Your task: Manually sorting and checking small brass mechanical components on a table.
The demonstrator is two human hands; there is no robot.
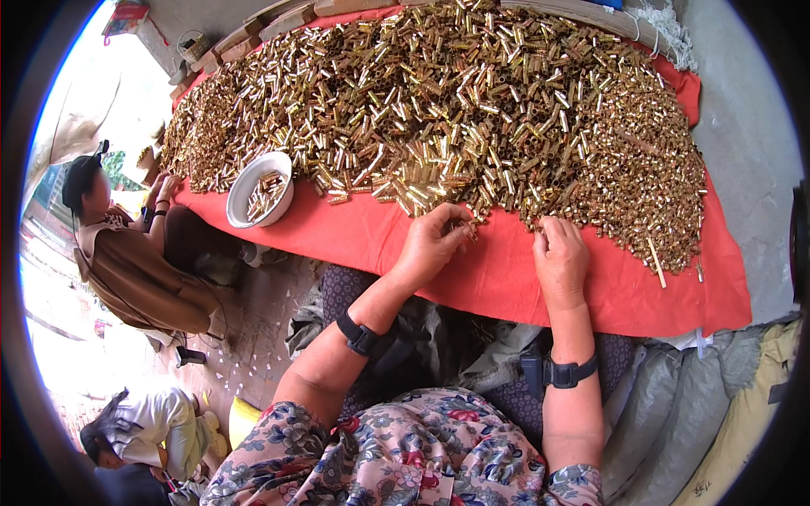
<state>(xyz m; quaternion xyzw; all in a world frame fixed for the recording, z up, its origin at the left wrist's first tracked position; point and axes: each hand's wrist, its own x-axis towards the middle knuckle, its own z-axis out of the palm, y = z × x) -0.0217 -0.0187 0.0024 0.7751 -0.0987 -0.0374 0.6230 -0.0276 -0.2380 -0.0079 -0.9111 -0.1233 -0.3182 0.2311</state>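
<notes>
A large heap of shiny brass-coloured metal tubes [439, 110] lies on a red cloth [506, 282], with much smaller brass-coloured pieces [645, 181] massed at its right end. At the heap's near edge, my left hand [432, 246] is closed, thumb and fingers pinching a small brass-coloured piece [472, 230]. My right hand [562, 260] is a short way to its right, also closed. Its thumb and index finger come together beside small pieces at the edge; what they grip is too small to make out. Black bands circle both my wrists.
Left of my hands, a white bowl [283, 207] holds several tubes. A thin wooden stick [656, 263] lies among the small pieces at right. One person [139, 270] sits at the heap's left end; another [156, 422] bends low behind. Grey sacks [675, 413] stand at lower right.
</notes>
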